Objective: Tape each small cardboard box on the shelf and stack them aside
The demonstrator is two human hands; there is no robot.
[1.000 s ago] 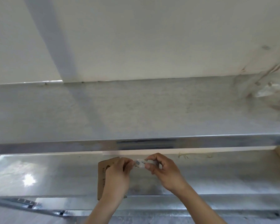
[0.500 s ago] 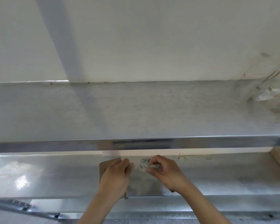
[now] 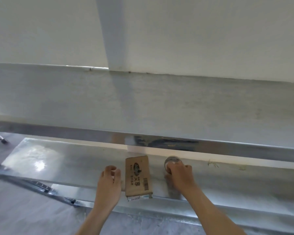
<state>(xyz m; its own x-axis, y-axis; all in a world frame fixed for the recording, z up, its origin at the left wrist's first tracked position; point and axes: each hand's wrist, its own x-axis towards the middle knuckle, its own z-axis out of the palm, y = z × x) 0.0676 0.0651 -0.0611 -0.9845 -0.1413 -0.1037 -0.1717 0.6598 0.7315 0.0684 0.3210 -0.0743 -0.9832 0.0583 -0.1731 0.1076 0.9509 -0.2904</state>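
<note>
A small cardboard box (image 3: 138,177) lies flat on the lower metal shelf (image 3: 61,160), its near end at the shelf's front edge. The left hand (image 3: 109,184) hovers just beside the box on its left, fingers loosely curled and holding nothing. To the right of the box, the right hand (image 3: 181,175) grips a roll of clear tape (image 3: 172,161), fingers curled over it, down at the shelf.

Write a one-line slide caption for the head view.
Small cardboard box lies on the metal shelf between both hands; right hand grips a clear tape roll, left hand empty.
</note>
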